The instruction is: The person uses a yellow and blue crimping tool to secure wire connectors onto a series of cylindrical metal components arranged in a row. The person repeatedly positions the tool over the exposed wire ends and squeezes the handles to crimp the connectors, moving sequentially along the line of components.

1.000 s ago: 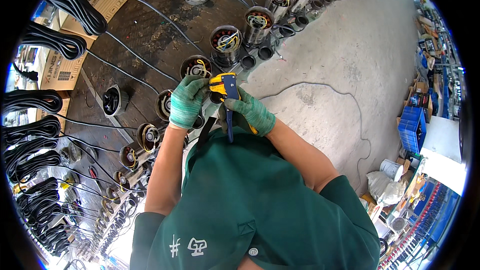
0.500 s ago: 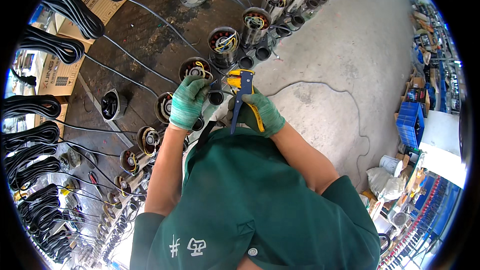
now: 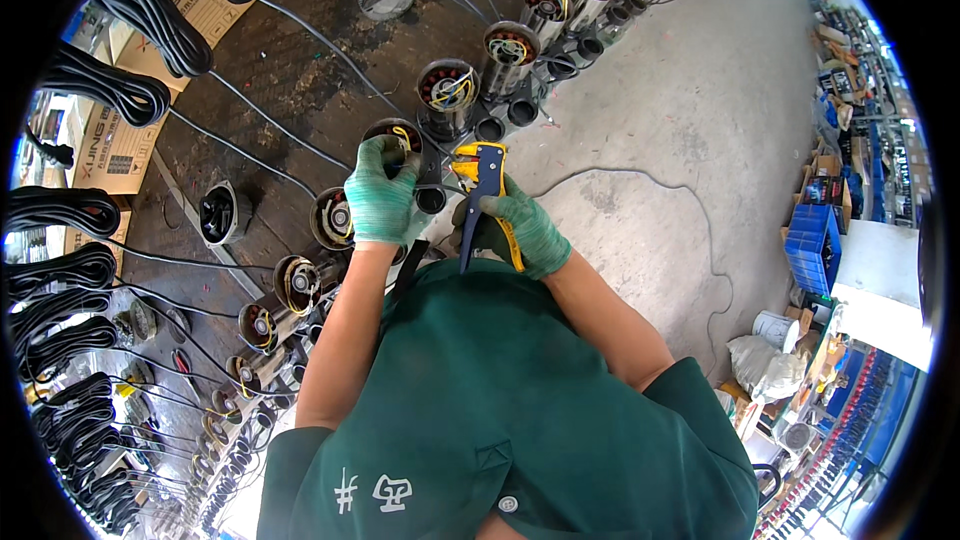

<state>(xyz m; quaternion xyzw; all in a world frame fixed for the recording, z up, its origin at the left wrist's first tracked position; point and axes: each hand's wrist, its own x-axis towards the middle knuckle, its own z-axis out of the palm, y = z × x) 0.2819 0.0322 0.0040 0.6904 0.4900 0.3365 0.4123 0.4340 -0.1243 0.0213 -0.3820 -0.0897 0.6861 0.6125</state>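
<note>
My left hand (image 3: 382, 195), in a green and white knit glove, is closed at the near rim of a cylindrical motor housing (image 3: 412, 130) with yellow wires inside. Its curled fingertips hide whatever is between them. To its right, my gloved right hand (image 3: 532, 232) grips a wire stripper (image 3: 487, 176) with a yellow head, one dark blue handle and one yellow handle. The tool's head points away from me, apart from the left hand. Just beyond stands another open motor housing (image 3: 448, 90) with yellow and white wires; a black round cup (image 3: 431, 200) sits between my hands.
Similar motors line a diagonal row, including one housing (image 3: 331, 217) by my left wrist. Coiled black cables (image 3: 105, 83) lie on cardboard boxes (image 3: 118, 148) at left, their leads crossing the dark bench. A container of black parts (image 3: 224, 212) stands there. A grey cable (image 3: 690, 190) trails across the floor.
My left hand has turned more upright, its fingers shifting left over the motor's near rim. The right hand keeps its hold on the wire stripper, almost unmoved.
</note>
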